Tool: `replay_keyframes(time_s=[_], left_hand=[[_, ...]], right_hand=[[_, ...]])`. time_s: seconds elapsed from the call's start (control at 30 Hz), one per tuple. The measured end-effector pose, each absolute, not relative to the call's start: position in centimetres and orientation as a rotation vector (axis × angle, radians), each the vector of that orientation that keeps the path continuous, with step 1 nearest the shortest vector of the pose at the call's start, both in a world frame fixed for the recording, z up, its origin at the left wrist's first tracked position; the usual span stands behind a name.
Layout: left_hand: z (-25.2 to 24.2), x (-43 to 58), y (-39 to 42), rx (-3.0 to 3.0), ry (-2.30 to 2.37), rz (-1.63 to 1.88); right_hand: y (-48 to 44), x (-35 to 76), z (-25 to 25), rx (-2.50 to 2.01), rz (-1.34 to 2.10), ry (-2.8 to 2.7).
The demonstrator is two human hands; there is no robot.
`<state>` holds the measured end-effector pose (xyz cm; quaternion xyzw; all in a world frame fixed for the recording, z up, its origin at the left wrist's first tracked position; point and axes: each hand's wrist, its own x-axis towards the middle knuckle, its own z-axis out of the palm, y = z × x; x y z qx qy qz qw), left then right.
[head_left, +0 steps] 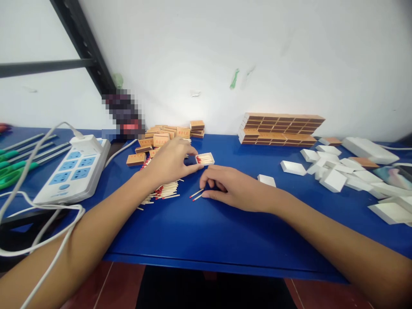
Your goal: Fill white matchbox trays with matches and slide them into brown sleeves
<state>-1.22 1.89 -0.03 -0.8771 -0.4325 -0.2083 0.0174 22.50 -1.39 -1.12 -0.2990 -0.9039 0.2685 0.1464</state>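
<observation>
My left hand (174, 161) has its thumb and forefinger closed at the left end of a small white matchbox tray (206, 159). Red-headed matches lie lengthwise in that tray. Just right of it, my right hand (233, 186) is curled with thumb and fingers together at the ends of two matches (197, 195), whose red heads point left. A loose heap of matches (167, 189) spreads on the blue table under and beside my left wrist, partly hidden by it.
Closed matchboxes (136, 159) lie jumbled behind my left hand. More matchboxes (280, 128) are stacked in rows against the wall. White trays (333, 179) are piled at right, with one white tray (266, 180) behind my right wrist. A power strip (77, 167), cables and green-handled tools (16, 169) occupy the left.
</observation>
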Motion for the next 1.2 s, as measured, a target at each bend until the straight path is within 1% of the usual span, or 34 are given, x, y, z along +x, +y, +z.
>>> replay_keyframes(time_s=[0.17, 0.37, 0.57, 0.63, 0.87, 1.2], left_hand=[[-0.1, -1.3, 2.0, -2.729, -1.33, -0.613], [-0.3, -1.4, 2.1, -2.768, -1.28, -0.598], [-0.1, -1.1, 1.9, -2.844, -1.26, -0.568], [-0.1, -0.9, 1.8, -2.871, -1.247, -0.565], [-0.3, -0.6, 1.6, -2.95, -1.192, -0.583], [-0.4, -0.7, 1.5, -2.956, -1.191, -0.575]], right_hand=[[-1.6, 22.0, -1.8, -0.848, 0.753, -2.597], [-1.1, 22.2, -1.3, -0.927, 0.717, -2.596], [1.3, 23.9, -1.5, -1.063, 0.368, -2.334], [1.8, 24.1, -1.8, -1.113, 0.3, -2.281], [1.9, 23.8, -2.4, -1.161, 0.262, -2.348], [1.3, 23.5, -2.3, -1.046, 0.266, -2.44]])
